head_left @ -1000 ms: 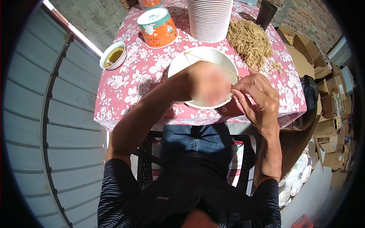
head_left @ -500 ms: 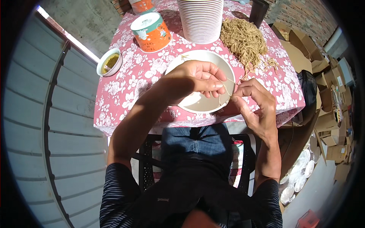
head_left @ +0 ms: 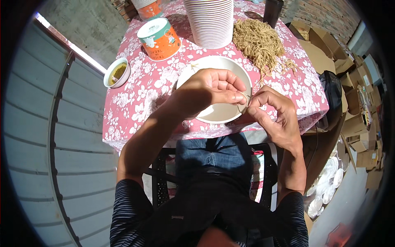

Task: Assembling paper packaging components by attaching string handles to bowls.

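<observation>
Over a white round paper bucket [head_left: 216, 113], both my hands work at a tan cord [head_left: 244, 98] near the right side of its rim. My left hand [head_left: 216, 87] reaches across the opening and pinches the cord between thumb and fingers. Beside the right rim, my right hand [head_left: 279, 115] closes thumb and forefinger on the cord close to the left fingertips. The cord forms a small loop between the two hands; its exact path at the rim is hidden. At the far left of the rim a bit of cord [head_left: 194, 66] shows, like a knot.
Behind the bucket stands a tall stack of white buckets [head_left: 210, 24], with a heap of tan cords [head_left: 259, 43] to its right. An orange and green bucket [head_left: 159, 41] and a bowl of yellowish liquid [head_left: 118, 72] are left. A dark cup [head_left: 272, 12] stands at back right. Cardboard boxes [head_left: 329, 45] lie beyond.
My right hand has drawn slightly left, nearer the left fingertips, and the cord between them has become a smaller loop. The whole view has shifted a little.
</observation>
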A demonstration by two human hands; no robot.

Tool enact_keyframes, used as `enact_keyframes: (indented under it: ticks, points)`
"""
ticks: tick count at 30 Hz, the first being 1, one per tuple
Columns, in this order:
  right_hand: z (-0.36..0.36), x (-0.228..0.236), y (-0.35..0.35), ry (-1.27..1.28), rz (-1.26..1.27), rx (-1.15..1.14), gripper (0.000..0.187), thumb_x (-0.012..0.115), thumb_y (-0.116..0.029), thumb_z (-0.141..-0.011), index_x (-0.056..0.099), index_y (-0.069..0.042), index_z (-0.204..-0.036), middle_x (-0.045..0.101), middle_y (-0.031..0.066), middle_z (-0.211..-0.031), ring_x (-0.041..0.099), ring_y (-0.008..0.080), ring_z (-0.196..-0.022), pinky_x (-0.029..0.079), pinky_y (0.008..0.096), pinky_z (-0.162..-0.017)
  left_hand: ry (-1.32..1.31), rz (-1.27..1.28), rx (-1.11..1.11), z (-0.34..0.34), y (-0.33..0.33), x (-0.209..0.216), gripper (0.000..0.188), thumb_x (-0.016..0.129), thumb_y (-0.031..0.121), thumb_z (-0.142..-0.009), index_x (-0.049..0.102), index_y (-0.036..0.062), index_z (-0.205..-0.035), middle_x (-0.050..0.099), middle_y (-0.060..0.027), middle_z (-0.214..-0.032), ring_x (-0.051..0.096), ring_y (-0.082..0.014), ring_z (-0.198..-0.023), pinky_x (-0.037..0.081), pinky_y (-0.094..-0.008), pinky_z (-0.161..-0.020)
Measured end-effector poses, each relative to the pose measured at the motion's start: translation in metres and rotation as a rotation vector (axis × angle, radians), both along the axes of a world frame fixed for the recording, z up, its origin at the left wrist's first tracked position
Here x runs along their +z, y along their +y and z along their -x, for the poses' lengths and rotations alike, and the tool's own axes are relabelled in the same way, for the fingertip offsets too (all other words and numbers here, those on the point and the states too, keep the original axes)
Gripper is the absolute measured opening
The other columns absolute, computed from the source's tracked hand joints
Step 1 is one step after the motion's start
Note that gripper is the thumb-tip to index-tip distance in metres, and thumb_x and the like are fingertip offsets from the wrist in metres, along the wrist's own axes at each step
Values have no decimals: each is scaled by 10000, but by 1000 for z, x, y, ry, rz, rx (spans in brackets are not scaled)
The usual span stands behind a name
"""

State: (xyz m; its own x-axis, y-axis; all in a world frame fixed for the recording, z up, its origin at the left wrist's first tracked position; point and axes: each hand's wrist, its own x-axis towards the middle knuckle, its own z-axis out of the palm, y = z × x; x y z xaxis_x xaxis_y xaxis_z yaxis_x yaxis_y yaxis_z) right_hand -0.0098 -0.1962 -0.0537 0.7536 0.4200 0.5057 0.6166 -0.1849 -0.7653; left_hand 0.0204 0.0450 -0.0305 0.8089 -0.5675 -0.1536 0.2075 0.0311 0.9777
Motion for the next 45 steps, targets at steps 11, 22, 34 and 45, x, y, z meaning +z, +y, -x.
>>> enact_keyframes:
  ticks: [11,22,34,45]
  points:
    - [-12,-14,-12,263,-202,-31,84,667,-38,-977,666,45,-965,687,46,-913,630,99,-859,517,270,-786,-31,21,-159,5,7,1,540,758,51,-874,516,-73,-1341,687,-169,-1127,723,-204,-928,572,-330,-898]
    - [-16,-12,-6,294,-228,20,109,677,-80,-1021,674,29,-1009,689,36,-936,629,79,-841,520,246,-766,-158,-172,-102,4,10,1,471,722,28,-909,536,-80,-1328,641,-131,-1115,716,-189,-889,568,-304,-841]
    - [-17,-9,0,274,-186,54,92,674,-46,-999,671,45,-1006,694,73,-927,675,131,-855,548,290,-781,-307,-334,2,13,0,-1,193,740,32,-964,667,-56,-1120,720,-90,-943,707,-130,-894,575,-263,-776]
    - [-35,8,0,-254,103,46,116,763,20,-882,762,23,-998,702,102,-922,689,211,-825,553,334,-737,-227,-332,48,10,3,5,270,730,200,-997,726,-48,-1104,753,-100,-954,679,-104,-844,540,-230,-763]
